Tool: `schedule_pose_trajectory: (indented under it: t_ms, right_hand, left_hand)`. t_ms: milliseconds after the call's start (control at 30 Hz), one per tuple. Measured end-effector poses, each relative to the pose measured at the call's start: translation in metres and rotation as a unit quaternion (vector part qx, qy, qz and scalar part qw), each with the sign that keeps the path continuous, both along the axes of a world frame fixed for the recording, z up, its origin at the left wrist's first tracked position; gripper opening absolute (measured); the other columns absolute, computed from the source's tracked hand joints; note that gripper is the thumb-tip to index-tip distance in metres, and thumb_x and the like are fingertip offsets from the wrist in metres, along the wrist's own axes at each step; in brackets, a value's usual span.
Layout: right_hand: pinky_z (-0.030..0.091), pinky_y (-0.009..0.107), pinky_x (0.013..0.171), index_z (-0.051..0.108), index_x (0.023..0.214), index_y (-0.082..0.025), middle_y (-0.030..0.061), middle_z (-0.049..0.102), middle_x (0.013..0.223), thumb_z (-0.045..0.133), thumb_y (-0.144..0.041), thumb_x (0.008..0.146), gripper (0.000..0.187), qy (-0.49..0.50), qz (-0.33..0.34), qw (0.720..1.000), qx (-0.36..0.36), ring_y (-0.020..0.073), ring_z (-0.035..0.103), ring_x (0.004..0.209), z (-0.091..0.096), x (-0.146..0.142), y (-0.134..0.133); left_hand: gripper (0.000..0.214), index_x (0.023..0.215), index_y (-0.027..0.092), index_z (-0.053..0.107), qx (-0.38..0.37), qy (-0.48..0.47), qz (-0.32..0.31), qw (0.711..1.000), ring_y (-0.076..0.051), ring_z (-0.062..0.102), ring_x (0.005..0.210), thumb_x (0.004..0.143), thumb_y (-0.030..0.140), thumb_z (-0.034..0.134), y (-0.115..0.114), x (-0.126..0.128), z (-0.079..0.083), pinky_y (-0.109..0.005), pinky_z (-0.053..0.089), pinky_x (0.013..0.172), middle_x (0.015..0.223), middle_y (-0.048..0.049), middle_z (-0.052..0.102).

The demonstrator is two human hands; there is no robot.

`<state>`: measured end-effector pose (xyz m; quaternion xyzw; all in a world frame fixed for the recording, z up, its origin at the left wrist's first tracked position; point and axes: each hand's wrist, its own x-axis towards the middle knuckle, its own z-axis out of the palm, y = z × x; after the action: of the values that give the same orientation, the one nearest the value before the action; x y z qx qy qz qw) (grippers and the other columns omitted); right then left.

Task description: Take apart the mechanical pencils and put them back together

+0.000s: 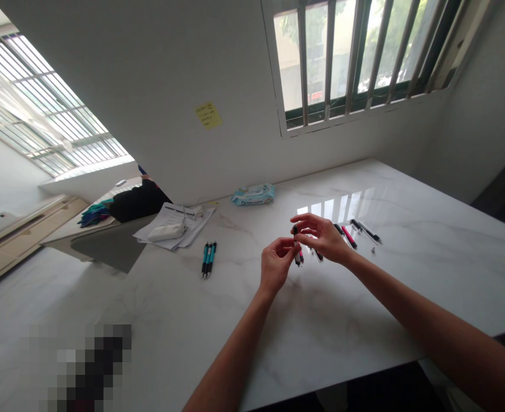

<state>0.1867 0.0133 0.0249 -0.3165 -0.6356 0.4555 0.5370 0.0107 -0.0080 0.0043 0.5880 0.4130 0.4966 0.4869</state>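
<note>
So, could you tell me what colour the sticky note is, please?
The sticky note is yellow; head view.

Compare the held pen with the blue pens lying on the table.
The held pen is pink and black; the blue pens are blue with dark tips. The held pen is near upright between left hand and right hand; the blue pens lie flat on the table, untouched. Held pen: one; blue pens: two, side by side. All are slim.

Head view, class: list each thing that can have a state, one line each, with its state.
pen: upright, pinched by left hand and right hand.
blue pens: two, lying side by side on the table.
loose pens: lying scattered beyond the right hand.
wipes pack: lying flat near the wall.
sticky note: stuck on the wall.
</note>
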Motion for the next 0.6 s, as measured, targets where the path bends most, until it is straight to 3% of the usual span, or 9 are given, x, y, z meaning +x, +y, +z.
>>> schedule_pose_trajectory:
  t_ms: [300, 433, 533, 600]
  right_hand:
    - [0.057, 0.044, 0.101, 0.068, 0.122, -0.024, 0.0053, 0.079, 0.103, 0.079, -0.031, 0.083, 0.041, 0.001, -0.008, 0.999, 0.041, 0.0225, 0.075, 0.105, 0.041, 0.006, -0.002]
    - [0.06, 0.042, 0.097, 0.067, 0.115, -0.023, 0.0057, 0.079, 0.103, 0.083, -0.036, 0.081, 0.04, 0.042, -0.055, 0.996, 0.057, 0.0216, 0.075, 0.102, 0.066, 0.021, -0.005]
    - [0.062, 0.04, 0.093, 0.068, 0.109, -0.022, 0.0061, 0.079, 0.103, 0.085, -0.039, 0.079, 0.038, 0.039, -0.138, 0.988, 0.053, 0.0224, 0.075, 0.1, 0.065, 0.05, -0.018]
    - [0.064, 0.04, 0.089, 0.07, 0.106, -0.022, 0.0073, 0.079, 0.105, 0.085, -0.042, 0.078, 0.038, 0.016, -0.195, 0.98, 0.028, 0.0234, 0.076, 0.097, 0.048, 0.078, -0.032]
  left_hand:
    - [0.027, 0.098, 0.015, 0.078, -0.007, 0.003, 0.001, 1.0, -0.019, 0.073, 0.082, 0.082, 0.036, 0.083, -0.002, 0.003, -0.002, -0.032, 0.059, 0.081, 0.092, -0.0086, 0.078]
    - [0.029, 0.099, 0.015, 0.078, -0.008, 0.001, 0.004, 1.0, -0.02, 0.074, 0.084, 0.079, 0.036, 0.085, -0.001, 0.004, -0.003, -0.032, 0.06, 0.082, 0.094, -0.0093, 0.079]
    - [0.03, 0.099, 0.015, 0.077, 0.0, 0.002, 0.008, 1.0, -0.02, 0.075, 0.084, 0.079, 0.037, 0.085, 0.001, 0.001, -0.001, -0.032, 0.06, 0.083, 0.095, -0.0093, 0.079]
    - [0.03, 0.098, 0.016, 0.077, 0.007, 0.002, 0.012, 1.0, -0.02, 0.075, 0.085, 0.078, 0.037, 0.085, 0.002, -0.001, 0.0, -0.032, 0.06, 0.084, 0.096, -0.0089, 0.079]
